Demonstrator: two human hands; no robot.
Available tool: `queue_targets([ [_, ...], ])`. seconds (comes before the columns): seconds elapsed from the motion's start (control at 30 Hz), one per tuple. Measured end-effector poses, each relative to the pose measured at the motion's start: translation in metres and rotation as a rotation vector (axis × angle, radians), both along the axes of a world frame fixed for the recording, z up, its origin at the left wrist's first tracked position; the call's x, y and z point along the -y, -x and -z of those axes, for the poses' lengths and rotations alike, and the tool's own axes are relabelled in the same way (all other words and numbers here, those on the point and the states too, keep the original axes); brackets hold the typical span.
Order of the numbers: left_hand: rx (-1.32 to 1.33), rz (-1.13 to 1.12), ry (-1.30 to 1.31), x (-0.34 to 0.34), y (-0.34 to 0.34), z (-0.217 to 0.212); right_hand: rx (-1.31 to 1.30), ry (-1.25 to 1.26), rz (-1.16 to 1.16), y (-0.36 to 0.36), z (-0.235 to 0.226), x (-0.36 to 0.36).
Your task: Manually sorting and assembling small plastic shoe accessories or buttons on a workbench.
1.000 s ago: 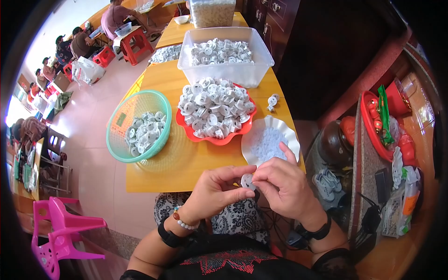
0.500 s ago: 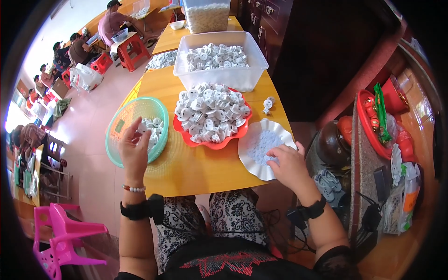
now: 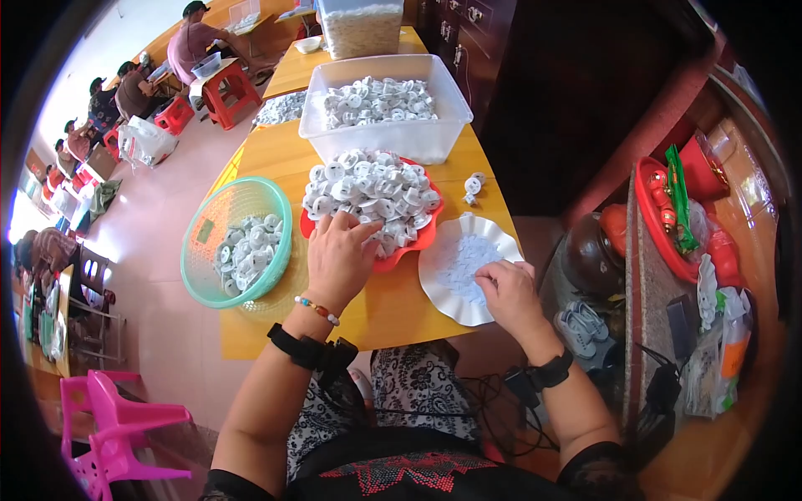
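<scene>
Mint-green round mesh plastic basket (image 3: pixel 242 197): the left hand (image 3: pixel 338 259) was over this half a second ago, now it's gone across. Stubby whitish plastic pieces (image 3: pixel 249 250) sit inside.
Left hand: over at the heap now, so I'd say the handling has swung from basket to dish. Fingers bent down at the near edge, and honestly from here I can't tell if they've got hold of anything.
Red wavy-edged plastic dish (image 3: pixel 430 235): piled high with a heap of round, knobbly grey-white pieces (image 3: pixel 368 188), rims and stubs every which way.
Translucent rectangular plastic bin (image 3: pixel 393 144): just behind, loads more like them.
White scalloped plate (image 3: pixel 443 299): thin-looking, pale bluish bits (image 3: pixel 458 260) scattered across it.
Right hand (image 3: pixel 511 296): hasn't left the plate, fingertips bunched by the bits; no idea if one's pinched.
</scene>
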State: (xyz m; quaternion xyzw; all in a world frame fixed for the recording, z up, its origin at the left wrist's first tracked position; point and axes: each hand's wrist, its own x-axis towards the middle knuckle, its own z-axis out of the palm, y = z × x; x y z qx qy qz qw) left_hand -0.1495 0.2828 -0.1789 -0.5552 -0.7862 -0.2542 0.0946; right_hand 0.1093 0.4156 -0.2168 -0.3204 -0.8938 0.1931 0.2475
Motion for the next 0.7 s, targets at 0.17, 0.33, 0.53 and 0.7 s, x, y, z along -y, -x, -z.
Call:
queue_targets([
  [0.17, -0.033, 0.009, -0.027, -0.003, 0.002, 0.002, -0.068, 0.326, 0.002, -0.001, -0.019, 0.001],
  [0.33, 0.237, -0.003, -0.332, 0.002, 0.006, 0.008, -0.118, 0.362, 0.039, -0.001, -0.020, 0.001],
  [0.53, 0.991, 0.112, -0.482, 0.028, -0.001, 0.002, -0.056, 0.225, 0.027, 0.001, -0.019, 0.003],
  [0.7, 1.840, 0.213, -0.173, 0.056, -0.044, -0.028, 0.021, 0.238, 0.032, -0.002, -0.019, 0.002],
])
